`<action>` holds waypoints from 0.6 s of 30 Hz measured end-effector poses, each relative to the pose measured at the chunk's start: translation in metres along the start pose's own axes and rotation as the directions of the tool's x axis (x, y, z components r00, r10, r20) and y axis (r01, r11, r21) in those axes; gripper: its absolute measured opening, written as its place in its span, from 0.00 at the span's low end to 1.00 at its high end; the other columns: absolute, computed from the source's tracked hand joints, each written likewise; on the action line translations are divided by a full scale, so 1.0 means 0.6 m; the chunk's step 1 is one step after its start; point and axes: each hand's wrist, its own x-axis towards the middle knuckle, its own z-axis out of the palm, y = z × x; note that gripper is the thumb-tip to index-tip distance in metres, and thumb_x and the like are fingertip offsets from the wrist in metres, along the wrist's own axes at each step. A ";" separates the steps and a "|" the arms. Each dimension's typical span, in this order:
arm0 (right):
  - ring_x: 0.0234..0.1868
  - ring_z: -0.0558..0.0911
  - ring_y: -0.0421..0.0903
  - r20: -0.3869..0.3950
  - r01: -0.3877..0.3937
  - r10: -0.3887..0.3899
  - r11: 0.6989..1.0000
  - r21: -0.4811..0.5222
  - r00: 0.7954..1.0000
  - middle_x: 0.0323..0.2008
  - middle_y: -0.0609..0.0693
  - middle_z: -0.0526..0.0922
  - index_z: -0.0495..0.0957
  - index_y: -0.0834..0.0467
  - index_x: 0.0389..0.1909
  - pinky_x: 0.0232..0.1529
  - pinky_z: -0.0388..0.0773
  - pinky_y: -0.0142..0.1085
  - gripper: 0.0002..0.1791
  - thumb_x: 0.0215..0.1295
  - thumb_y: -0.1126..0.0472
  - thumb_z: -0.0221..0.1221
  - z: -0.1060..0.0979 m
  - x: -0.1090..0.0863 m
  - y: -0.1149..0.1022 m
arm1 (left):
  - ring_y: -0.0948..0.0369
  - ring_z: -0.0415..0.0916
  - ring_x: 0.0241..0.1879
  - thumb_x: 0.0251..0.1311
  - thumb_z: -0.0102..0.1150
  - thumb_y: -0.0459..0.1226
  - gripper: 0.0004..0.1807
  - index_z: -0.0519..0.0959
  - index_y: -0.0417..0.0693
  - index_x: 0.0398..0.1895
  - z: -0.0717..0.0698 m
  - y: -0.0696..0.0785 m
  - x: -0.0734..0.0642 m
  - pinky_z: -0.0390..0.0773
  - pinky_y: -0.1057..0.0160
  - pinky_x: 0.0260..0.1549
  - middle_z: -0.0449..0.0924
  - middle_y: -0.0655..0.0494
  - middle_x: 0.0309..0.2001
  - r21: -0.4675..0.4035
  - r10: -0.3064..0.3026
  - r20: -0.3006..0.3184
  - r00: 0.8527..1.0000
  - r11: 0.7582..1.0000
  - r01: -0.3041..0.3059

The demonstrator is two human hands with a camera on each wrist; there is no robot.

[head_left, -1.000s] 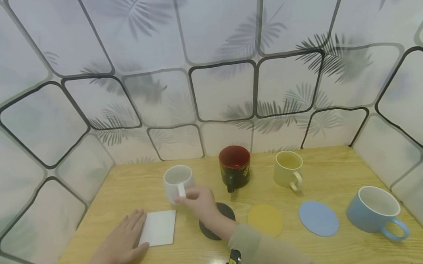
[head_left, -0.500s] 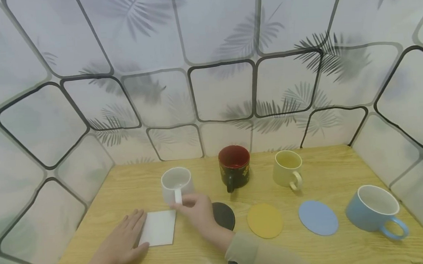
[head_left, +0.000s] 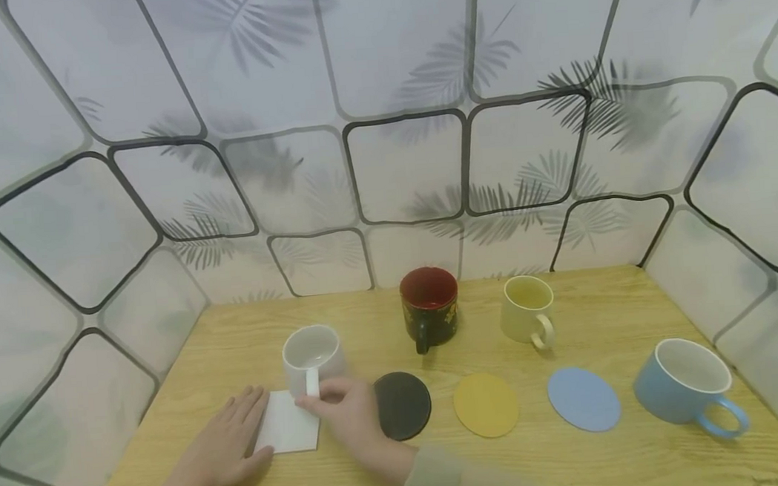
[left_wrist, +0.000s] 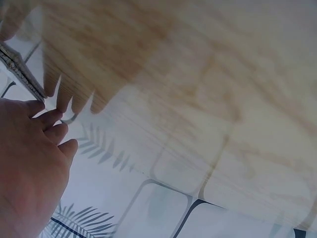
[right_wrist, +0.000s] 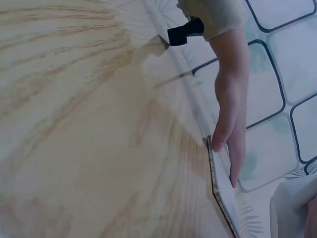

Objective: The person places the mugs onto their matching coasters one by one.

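Note:
My right hand (head_left: pixel 356 416) pinches the handle of a white mug (head_left: pixel 315 351), thumb and fingers at its lower part. In the head view the mug overlaps the far edge of a white square coaster (head_left: pixel 290 431). The right wrist view shows a gap between the mug (right_wrist: pixel 290 206) and the coaster (right_wrist: pixel 225 191). My left hand (head_left: pixel 224 443) rests at the coaster's left side, fingers straight near its far corner and thumb at its near corner. In the left wrist view the left hand (left_wrist: pixel 29 163) touches the coaster's edge (left_wrist: pixel 20 72).
A black round coaster (head_left: pixel 403 406), a yellow coaster (head_left: pixel 486 405) and a blue coaster (head_left: pixel 583 400) lie in a row. Behind them stand a black mug with red inside (head_left: pixel 429 307) and a cream mug (head_left: pixel 527 309). A blue mug (head_left: pixel 681 381) is at the right. Patterned cloth (head_left: pixel 398 168) surrounds the table.
My right hand has brought the white mug nearer and a little left, over the coaster's far edge. The black coaster shows fully now. My left hand has stayed in place.

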 end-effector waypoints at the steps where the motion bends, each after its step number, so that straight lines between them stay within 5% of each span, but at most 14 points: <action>1: 0.31 0.79 0.26 -0.004 -0.006 0.006 1.000 0.000 1.000 0.30 0.54 0.93 0.92 0.61 0.29 0.37 0.78 0.22 0.08 0.53 0.61 0.80 0.002 -0.003 0.001 | 0.36 0.69 0.75 0.62 0.64 0.57 0.47 0.70 0.30 0.73 0.001 0.000 0.000 0.69 0.38 0.74 0.71 0.33 0.75 0.001 0.001 -0.003 1.000 1.000 -0.001; 18: 0.32 0.79 0.27 0.078 -0.086 0.087 0.996 -0.020 0.993 0.31 0.43 0.93 0.92 0.55 0.30 0.37 0.78 0.21 0.09 0.57 0.54 0.79 0.020 -0.028 0.017 | 0.38 0.70 0.75 0.61 0.66 0.56 0.46 0.70 0.31 0.74 0.007 -0.004 0.000 0.71 0.37 0.71 0.72 0.34 0.74 0.016 0.005 -0.026 1.000 1.000 -0.004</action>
